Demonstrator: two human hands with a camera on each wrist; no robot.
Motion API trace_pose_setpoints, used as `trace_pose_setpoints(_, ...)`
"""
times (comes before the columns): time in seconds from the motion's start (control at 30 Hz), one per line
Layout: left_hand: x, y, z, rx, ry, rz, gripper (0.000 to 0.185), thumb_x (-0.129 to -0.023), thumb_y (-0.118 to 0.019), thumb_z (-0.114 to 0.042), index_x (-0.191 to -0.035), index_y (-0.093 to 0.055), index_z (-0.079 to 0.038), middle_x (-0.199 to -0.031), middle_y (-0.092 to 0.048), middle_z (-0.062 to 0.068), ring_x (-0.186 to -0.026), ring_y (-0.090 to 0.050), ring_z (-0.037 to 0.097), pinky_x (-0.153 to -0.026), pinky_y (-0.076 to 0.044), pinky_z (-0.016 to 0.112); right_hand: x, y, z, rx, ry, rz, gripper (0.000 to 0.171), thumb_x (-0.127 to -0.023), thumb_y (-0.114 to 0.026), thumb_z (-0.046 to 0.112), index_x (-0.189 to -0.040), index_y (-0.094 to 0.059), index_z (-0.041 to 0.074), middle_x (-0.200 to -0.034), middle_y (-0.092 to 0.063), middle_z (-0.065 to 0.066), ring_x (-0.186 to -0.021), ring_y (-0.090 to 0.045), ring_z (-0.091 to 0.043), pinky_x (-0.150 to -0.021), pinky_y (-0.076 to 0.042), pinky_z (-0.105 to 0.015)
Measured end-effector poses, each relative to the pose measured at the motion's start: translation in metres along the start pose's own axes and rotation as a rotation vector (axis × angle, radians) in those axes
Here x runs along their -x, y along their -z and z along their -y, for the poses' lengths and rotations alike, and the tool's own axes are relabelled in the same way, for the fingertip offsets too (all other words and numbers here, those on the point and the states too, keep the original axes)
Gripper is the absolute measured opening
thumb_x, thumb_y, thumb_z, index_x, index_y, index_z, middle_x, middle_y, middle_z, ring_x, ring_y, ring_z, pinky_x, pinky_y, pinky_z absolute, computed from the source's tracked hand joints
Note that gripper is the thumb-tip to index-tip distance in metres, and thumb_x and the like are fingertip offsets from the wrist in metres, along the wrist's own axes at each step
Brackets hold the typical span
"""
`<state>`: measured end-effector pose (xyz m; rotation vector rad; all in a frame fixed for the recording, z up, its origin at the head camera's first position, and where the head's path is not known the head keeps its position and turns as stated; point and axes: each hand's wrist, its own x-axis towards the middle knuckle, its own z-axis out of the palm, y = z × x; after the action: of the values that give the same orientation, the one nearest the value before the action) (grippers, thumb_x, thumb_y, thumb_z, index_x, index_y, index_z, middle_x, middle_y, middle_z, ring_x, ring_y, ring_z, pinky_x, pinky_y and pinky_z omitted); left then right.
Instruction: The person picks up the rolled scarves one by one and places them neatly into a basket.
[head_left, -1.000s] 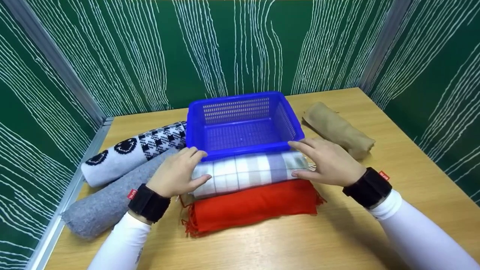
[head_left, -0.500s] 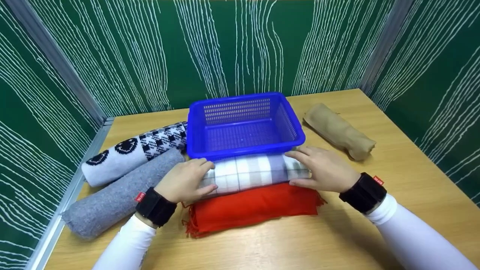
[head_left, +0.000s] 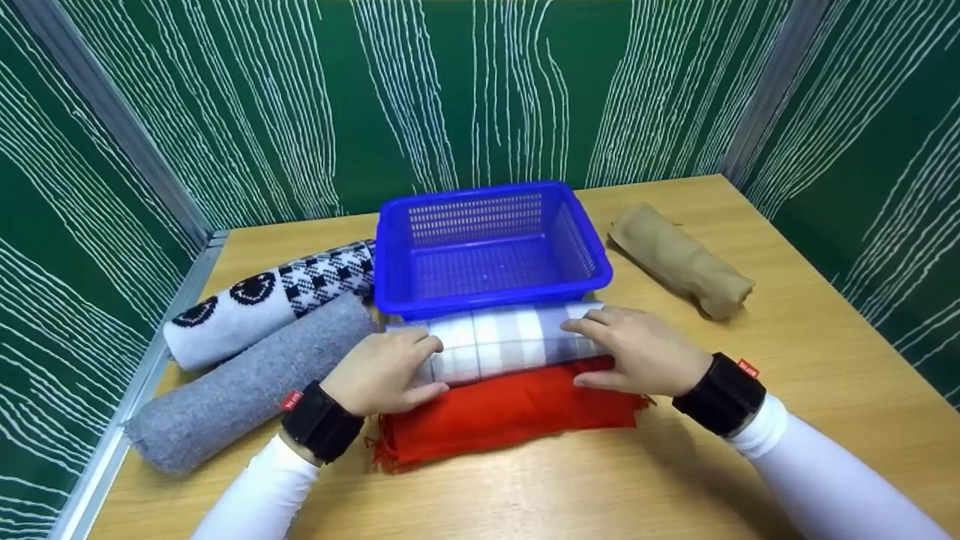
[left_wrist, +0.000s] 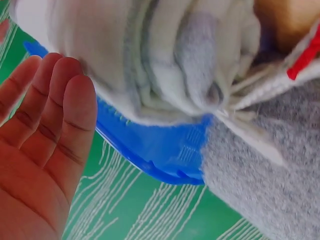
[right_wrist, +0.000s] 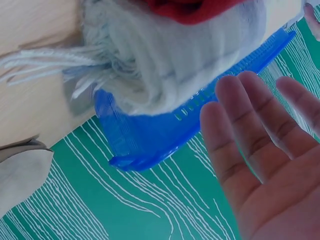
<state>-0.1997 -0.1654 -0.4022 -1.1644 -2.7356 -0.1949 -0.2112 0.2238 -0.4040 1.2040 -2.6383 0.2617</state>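
A rolled white-and-grey plaid scarf (head_left: 502,337) lies on a folded red scarf (head_left: 510,412), just in front of a blue plastic basket (head_left: 487,247). My left hand (head_left: 386,367) rests on the roll's left end, fingers over the top and thumb low at its front. My right hand (head_left: 641,349) covers the right end in the same way. In the left wrist view, straight fingers (left_wrist: 60,115) lie beside the roll's layered end (left_wrist: 150,55). The right wrist view shows the right hand's fingers (right_wrist: 245,130) straight and spread near the fringed end (right_wrist: 175,60).
A grey roll (head_left: 247,382) and a smiley-and-houndstooth roll (head_left: 270,300) lie to the left. Right of the basket lies a tan roll (head_left: 682,259). The wooden table (head_left: 787,352) is enclosed by green patterned walls, with a metal rail along its left edge.
Both hands have slid inward along the plaid roll, and both wrists have drawn closer together. The roll sits about where it was, against the basket.
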Motion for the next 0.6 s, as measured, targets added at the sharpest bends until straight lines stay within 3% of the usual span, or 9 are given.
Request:
trace_pose_setpoints(0.27,0.002,-0.003,-0.005,-0.024,-0.01,0.044,0.045,-0.092,-0.081,-0.049,-0.109,-0.071,-0.009,-0.086,-0.067,-0.001,-0.072,-0.064,0.018,-0.065,-0.058,0.039,0.0,-0.005,0.005,-0.001,0.036,0.015,0.065,-0.086,-0.09,0.048,-0.134,-0.072,0.008,-0.112,-0.076,-0.009,-0.099,-0.075,-0.026,-0.089,-0.065,-0.049)
trace_pose_setpoints(0.43,0.003,-0.006,-0.009,-0.008,-0.04,0.054,0.047,-0.092,-0.081,-0.052,-0.108,-0.07,-0.009,-0.088,-0.069,0.0,-0.073,-0.066,0.019,-0.066,-0.059,0.04,0.002,-0.007,0.007,-0.012,0.038,0.038,0.061,-0.085,-0.09,0.048,-0.129,-0.073,0.009,-0.109,-0.076,-0.008,-0.095,-0.075,-0.024,-0.084,-0.065,-0.047)
trace_pose_setpoints(0.6,0.004,-0.009,-0.012,0.018,-0.027,0.096,0.049,-0.091,-0.081,-0.055,-0.107,-0.069,-0.01,-0.089,-0.069,0.0,-0.076,-0.067,0.021,-0.069,-0.059,0.041,0.003,-0.01,0.008,-0.009,0.023,0.064,0.061,-0.085,-0.09,0.049,-0.129,-0.074,0.009,-0.108,-0.077,-0.007,-0.094,-0.075,-0.024,-0.081,-0.064,-0.048)
